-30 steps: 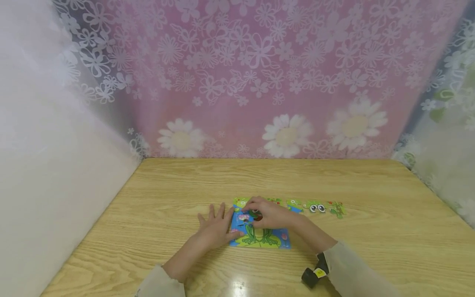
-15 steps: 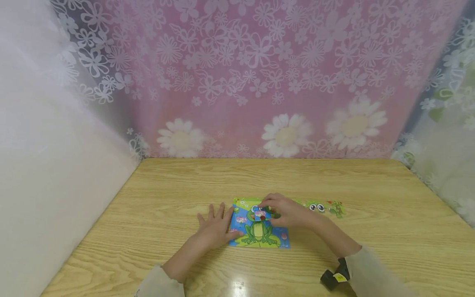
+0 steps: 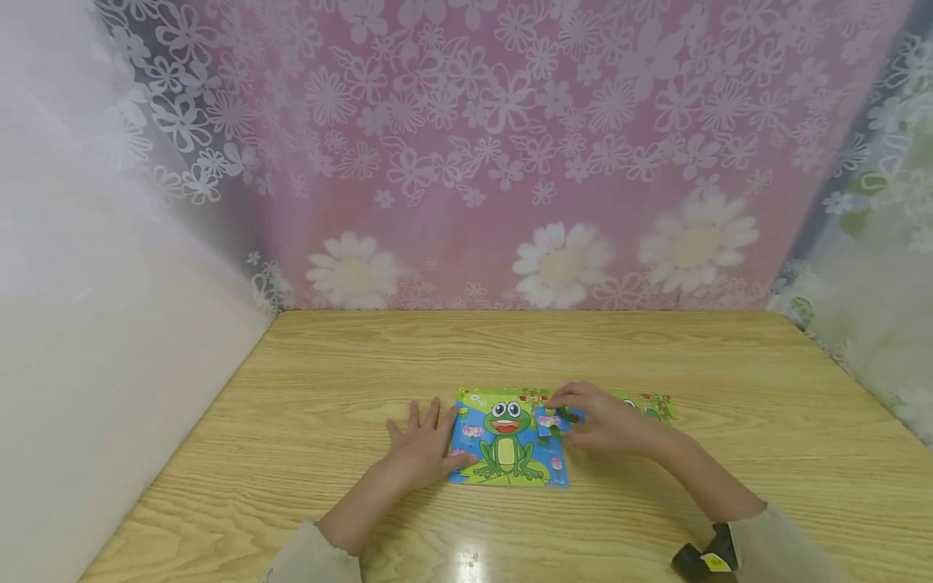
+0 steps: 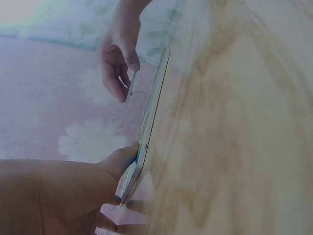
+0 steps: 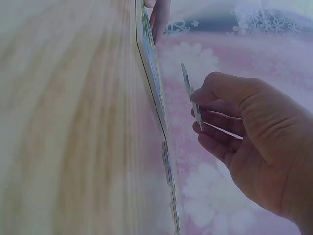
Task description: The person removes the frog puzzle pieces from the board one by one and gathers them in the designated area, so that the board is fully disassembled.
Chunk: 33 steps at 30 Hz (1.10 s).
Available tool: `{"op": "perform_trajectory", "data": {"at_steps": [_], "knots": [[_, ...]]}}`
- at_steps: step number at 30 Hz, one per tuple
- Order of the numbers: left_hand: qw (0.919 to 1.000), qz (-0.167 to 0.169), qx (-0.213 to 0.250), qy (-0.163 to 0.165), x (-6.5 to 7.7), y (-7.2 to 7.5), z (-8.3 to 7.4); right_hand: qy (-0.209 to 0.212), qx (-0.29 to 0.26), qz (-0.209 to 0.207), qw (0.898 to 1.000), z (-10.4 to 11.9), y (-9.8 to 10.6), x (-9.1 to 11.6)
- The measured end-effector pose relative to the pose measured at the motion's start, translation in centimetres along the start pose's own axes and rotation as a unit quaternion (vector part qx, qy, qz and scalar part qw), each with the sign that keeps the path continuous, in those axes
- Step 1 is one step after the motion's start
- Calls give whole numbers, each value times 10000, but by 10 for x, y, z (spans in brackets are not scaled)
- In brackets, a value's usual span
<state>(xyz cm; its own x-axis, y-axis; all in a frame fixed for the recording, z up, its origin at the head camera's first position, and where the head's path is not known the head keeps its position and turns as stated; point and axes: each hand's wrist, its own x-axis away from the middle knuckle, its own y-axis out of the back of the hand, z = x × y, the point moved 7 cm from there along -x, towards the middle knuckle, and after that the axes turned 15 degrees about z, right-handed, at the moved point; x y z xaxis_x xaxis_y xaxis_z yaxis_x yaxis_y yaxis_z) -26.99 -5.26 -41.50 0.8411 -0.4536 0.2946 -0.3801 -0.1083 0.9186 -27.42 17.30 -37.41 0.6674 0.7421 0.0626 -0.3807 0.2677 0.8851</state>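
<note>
A frog jigsaw puzzle board (image 3: 506, 455) lies flat on the wooden table. My left hand (image 3: 419, 453) is beside its left edge with fingers spread, and the thumb rests on the board's lower left part. Over the board's right side, my right hand (image 3: 612, 425) pinches a blue jigsaw piece (image 3: 550, 424) with a pink flower and some green. In the right wrist view this jigsaw piece (image 5: 191, 95) is held between thumb and fingers, tilted and apart from the board (image 5: 154, 73). The frog's face and body show on the board.
To the right of the board, loose green jigsaw pieces (image 3: 659, 406) lie on the table (image 3: 364, 356), partly hidden by my right hand. A flowered pink curtain (image 3: 452, 162) hangs behind the table. A white sheet (image 3: 131, 308) stands on the left.
My right hand has moved right with the jigsaw piece, from over the frog's face to the board's right side, uncovering the face. My left hand has stayed in place.
</note>
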Motion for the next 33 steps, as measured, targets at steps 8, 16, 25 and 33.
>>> {"op": "perform_trajectory", "data": {"at_steps": [8,16,25,33], "knots": [[10000,-17,20,4,1,1,0,-169,53,9,9998,-8,1,21],[10000,17,44,-5,2,4,-2,-268,88,39,9996,-14,0,37],[10000,7,8,4,0,1,0,-331,218,99,9992,-23,-7,43],[9999,-46,64,-74,1,1,-1,-196,154,112,9996,-24,-7,46]]}}
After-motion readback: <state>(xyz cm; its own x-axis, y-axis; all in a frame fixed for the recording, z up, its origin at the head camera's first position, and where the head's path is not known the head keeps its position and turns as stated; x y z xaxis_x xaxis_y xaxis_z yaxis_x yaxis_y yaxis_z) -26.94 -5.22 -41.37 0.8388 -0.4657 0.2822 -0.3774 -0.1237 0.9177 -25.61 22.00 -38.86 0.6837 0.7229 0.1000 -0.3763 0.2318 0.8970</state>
